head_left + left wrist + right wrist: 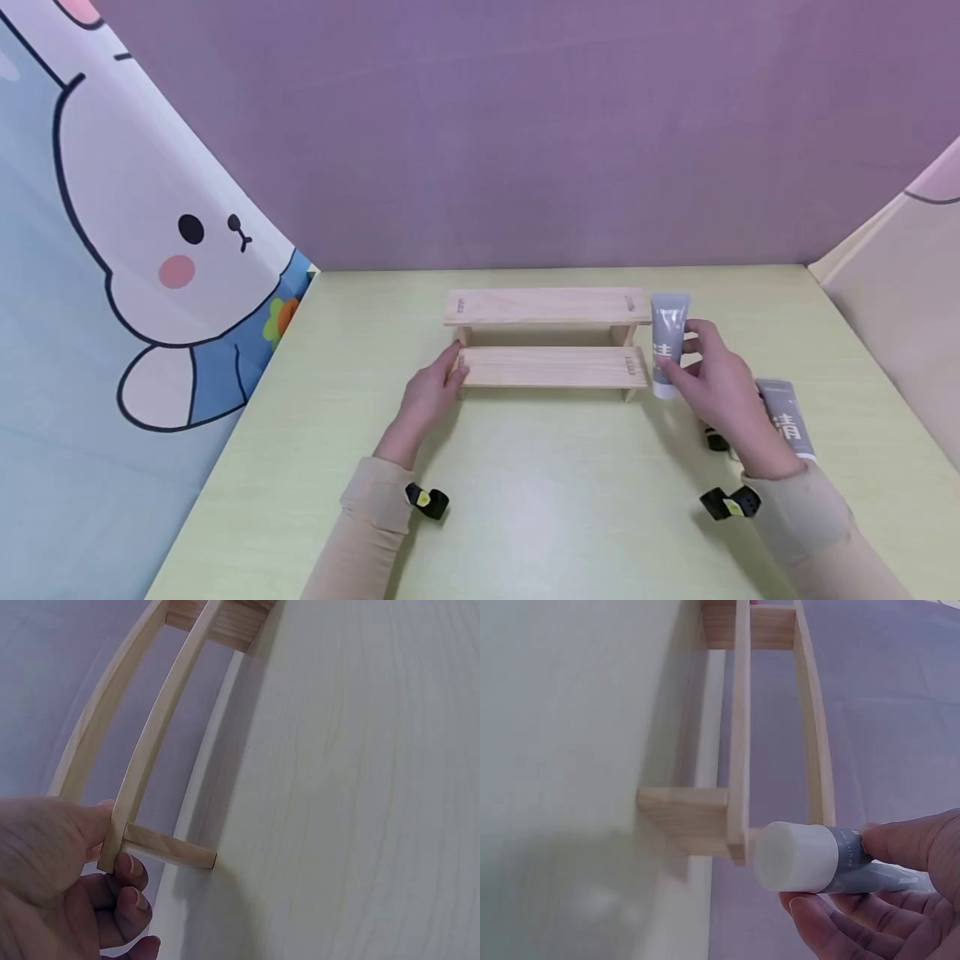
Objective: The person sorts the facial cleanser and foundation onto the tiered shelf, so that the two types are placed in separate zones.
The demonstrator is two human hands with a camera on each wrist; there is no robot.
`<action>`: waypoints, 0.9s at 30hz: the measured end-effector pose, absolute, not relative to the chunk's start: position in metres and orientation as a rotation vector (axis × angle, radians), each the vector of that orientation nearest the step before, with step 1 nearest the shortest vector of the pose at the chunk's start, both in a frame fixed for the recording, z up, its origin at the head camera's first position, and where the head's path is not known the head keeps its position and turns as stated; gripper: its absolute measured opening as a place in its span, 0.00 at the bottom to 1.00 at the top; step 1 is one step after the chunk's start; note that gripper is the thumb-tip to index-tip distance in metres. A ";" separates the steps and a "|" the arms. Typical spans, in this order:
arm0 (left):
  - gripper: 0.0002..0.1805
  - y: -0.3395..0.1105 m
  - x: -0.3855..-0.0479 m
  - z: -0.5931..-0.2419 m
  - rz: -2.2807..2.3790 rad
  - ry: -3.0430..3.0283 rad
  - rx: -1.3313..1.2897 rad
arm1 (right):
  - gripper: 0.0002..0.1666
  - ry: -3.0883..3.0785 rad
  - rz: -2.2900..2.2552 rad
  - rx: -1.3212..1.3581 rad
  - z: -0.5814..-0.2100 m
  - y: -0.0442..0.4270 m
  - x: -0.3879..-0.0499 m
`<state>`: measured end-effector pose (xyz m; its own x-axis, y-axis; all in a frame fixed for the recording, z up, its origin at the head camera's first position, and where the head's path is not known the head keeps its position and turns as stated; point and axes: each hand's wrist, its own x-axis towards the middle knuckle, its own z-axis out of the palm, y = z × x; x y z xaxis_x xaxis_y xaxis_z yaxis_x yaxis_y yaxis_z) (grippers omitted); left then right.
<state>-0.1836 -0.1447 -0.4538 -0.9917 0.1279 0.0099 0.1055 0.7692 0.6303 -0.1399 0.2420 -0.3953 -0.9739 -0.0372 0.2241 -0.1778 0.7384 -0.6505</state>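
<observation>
A two-tier wooden rack stands on the table, its upper board behind and above the lower one. At the lower board's left end, my left hand pinches the wood; the left wrist view has the thumb on one side of the board and fingers on the other. My right hand grips a grey squeeze tube upright, white cap down, just off the rack's right end. In the right wrist view the white cap faces the camera, near the lower board's end.
Another grey tube lies on the pale table, partly hidden behind the right wrist. A small black object shows beside that wrist, its kind unclear. A purple cloth hangs behind the table, with a cartoon-printed cloth at left.
</observation>
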 end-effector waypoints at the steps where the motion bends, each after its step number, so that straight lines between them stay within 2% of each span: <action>1: 0.29 -0.145 -0.183 -0.454 1.045 2.920 0.189 | 0.34 -2.738 1.065 0.179 -0.394 0.241 -0.141; 27: 0.29 -0.142 -0.183 -0.457 1.137 2.870 0.180 | 0.33 -2.509 1.290 0.438 -0.361 0.158 -0.199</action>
